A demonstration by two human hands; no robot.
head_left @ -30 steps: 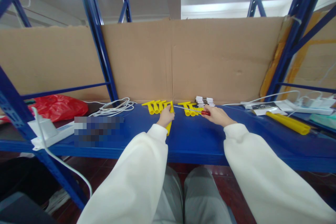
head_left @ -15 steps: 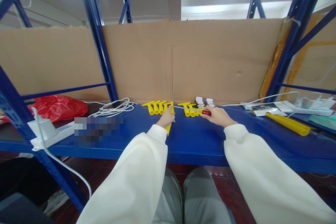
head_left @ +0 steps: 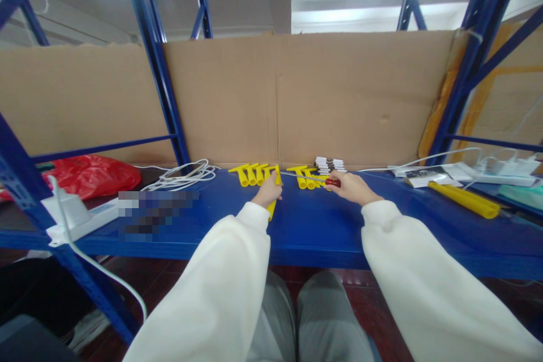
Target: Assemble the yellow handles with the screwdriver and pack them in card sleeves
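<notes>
Your left hand (head_left: 267, 190) is wrapped around a yellow plastic piece (head_left: 274, 197) that lies on the blue shelf (head_left: 314, 226), its T-shaped end pointing toward the cardboard backing (head_left: 339, 96). Your right hand (head_left: 350, 186) is closed on the red handle of a screwdriver (head_left: 322, 180); the thin metal shaft runs leftward from that handle and its tip reaches the top of the held yellow piece. Just left of that piece 3 more yellow pieces (head_left: 250, 172) lie in a row, and just right of it another small group (head_left: 305, 175) lies under the shaft. Behind your right hand, against the cardboard, sits a stack of small white parts (head_left: 330, 164).
</notes>
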